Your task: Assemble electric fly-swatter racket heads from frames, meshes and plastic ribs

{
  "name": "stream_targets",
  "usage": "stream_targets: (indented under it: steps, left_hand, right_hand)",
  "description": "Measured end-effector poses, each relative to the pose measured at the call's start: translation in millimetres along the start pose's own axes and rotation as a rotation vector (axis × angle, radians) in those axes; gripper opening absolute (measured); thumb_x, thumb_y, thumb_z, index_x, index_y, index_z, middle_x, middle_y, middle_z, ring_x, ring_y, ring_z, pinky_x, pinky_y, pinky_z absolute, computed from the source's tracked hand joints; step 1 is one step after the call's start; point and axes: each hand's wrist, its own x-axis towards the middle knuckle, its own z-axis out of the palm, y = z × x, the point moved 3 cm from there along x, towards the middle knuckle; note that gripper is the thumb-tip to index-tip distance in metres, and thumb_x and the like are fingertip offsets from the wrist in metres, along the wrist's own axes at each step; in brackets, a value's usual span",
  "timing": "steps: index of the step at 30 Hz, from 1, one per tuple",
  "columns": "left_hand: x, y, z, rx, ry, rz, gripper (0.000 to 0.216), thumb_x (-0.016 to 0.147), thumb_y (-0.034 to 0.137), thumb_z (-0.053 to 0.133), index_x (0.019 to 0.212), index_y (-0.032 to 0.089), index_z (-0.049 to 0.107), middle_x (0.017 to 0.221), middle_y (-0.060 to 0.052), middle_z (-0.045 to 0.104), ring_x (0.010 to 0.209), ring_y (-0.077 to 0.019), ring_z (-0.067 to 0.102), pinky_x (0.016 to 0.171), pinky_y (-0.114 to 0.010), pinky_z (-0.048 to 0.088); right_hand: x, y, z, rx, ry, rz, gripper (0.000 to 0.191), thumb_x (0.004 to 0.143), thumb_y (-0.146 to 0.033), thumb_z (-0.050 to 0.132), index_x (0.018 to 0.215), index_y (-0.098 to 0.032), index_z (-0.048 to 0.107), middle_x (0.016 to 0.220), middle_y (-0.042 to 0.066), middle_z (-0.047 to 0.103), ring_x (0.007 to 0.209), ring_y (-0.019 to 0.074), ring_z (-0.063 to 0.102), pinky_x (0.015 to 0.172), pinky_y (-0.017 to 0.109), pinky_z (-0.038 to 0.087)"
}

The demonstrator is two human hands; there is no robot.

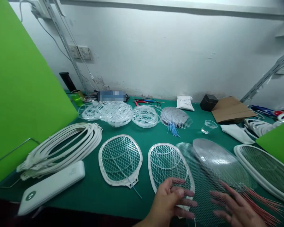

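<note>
My left hand is over the lower part of a white racket-shaped mesh frame, its fingers apart. At the lower right, my right hand spreads its fingers over a fine mesh sheet. Whether either hand touches the sheet is unclear. A stack of oval metal meshes lies beyond my right hand, with red wires beside it. To the left lies a second mesh frame with a blue wire at its neck.
White hoop frames and a long white device lie left. Behind are coiled clear strips, round meshes with blue wires, and a clear cup. Cardboard and more frames are right. Green panels flank the table.
</note>
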Motion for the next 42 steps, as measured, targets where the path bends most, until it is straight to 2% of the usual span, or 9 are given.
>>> stream_targets:
  steps: [3, 5, 8, 11, 13, 18, 23, 33, 42]
  left_hand:
    - [-27, 0, -27, 0.348, 0.032, 0.186, 0.062, 0.085, 0.055, 0.069, 0.129, 0.015, 0.052, 0.113, -0.017, 0.069, 0.098, -0.0279, 0.072, 0.079, -0.037, 0.059]
    - [-43, 2, -45, 0.839, 0.115, 0.51, 0.061, 0.088, 0.056, 0.065, 0.135, 0.019, 0.052, 0.113, -0.015, 0.07, 0.101, -0.0268, 0.07, 0.085, -0.038, 0.058]
    - [-58, -3, -60, 1.587, 0.212, 1.081, 0.038, 0.097, 0.043, 0.057, 0.127, 0.02, 0.062, 0.109, -0.01, 0.072, 0.105, -0.0245, 0.067, 0.094, -0.037, 0.054]
    - [-56, -13, -67, 1.822, 0.338, 1.376, 0.033, 0.102, 0.033, 0.043, 0.113, 0.017, 0.069, 0.108, -0.007, 0.072, 0.104, -0.0201, 0.067, 0.104, -0.035, 0.048]
    - [-52, -17, -68, 1.811, 0.397, 1.421, 0.035, 0.103, 0.032, 0.04, 0.108, 0.017, 0.071, 0.106, -0.006, 0.073, 0.104, -0.019, 0.067, 0.107, -0.035, 0.044]
    - [-48, -20, -69, 1.791, 0.391, 1.437, 0.041, 0.104, 0.034, 0.035, 0.108, 0.015, 0.071, 0.102, -0.007, 0.073, 0.103, -0.019, 0.067, 0.104, -0.033, 0.048]
    - [-47, -21, -72, 1.74, 0.421, 1.508, 0.046, 0.106, 0.033, 0.03, 0.104, 0.015, 0.072, 0.101, -0.007, 0.073, 0.1, -0.0184, 0.068, 0.103, -0.032, 0.047]
    - [-47, -18, -67, 1.671, 0.482, 1.508, 0.049, 0.105, 0.033, 0.028, 0.097, 0.015, 0.073, 0.099, -0.006, 0.073, 0.098, -0.0178, 0.068, 0.106, -0.031, 0.044]
    - [-47, -26, -76, 1.736, 0.398, 1.431, 0.037, 0.1, 0.032, 0.038, 0.109, 0.014, 0.069, 0.104, -0.012, 0.068, 0.106, -0.0227, 0.066, 0.101, -0.036, 0.05]
  right_hand:
    - [4, -19, 37, -0.018, -0.149, 0.019, 0.094, 0.06, -0.043, 0.089, 0.138, -0.017, 0.044, 0.086, 0.006, 0.075, 0.078, 0.0244, 0.07, 0.064, 0.03, 0.06]
    - [10, -25, 59, -0.022, -0.211, 0.038, 0.091, 0.057, -0.039, 0.091, 0.134, -0.014, 0.049, 0.078, 0.004, 0.074, 0.065, 0.0199, 0.068, 0.058, 0.027, 0.058]
    - [25, -27, 80, -0.061, -0.26, 0.08, 0.08, 0.056, -0.035, 0.092, 0.125, -0.013, 0.057, 0.079, 0.005, 0.074, 0.066, 0.0197, 0.069, 0.061, 0.027, 0.058]
    - [34, -26, 86, -0.093, -0.254, 0.105, 0.074, 0.057, -0.031, 0.092, 0.121, -0.015, 0.059, 0.082, 0.004, 0.075, 0.071, 0.0204, 0.071, 0.065, 0.027, 0.059]
    - [34, -26, 88, -0.124, -0.236, 0.123, 0.072, 0.058, -0.03, 0.092, 0.122, -0.016, 0.059, 0.084, 0.005, 0.075, 0.074, 0.0215, 0.072, 0.067, 0.028, 0.06]
    - [26, -32, 94, -0.182, -0.221, 0.133, 0.069, 0.062, -0.031, 0.089, 0.124, -0.017, 0.06, 0.083, 0.004, 0.075, 0.075, 0.0235, 0.072, 0.068, 0.031, 0.06]
    - [22, -34, 100, -0.171, -0.208, 0.109, 0.068, 0.059, -0.03, 0.09, 0.12, -0.018, 0.062, 0.08, 0.003, 0.074, 0.073, 0.022, 0.071, 0.065, 0.028, 0.06]
    - [22, -29, 108, -0.237, -0.14, 0.054, 0.068, 0.057, -0.032, 0.091, 0.117, -0.018, 0.062, 0.073, -0.001, 0.072, 0.067, 0.0178, 0.07, 0.062, 0.025, 0.059]
    - [27, -32, 102, -0.319, -0.205, 0.14, 0.069, 0.065, -0.034, 0.088, 0.123, -0.016, 0.055, 0.08, 0.002, 0.074, 0.075, 0.0197, 0.071, 0.067, 0.027, 0.058]
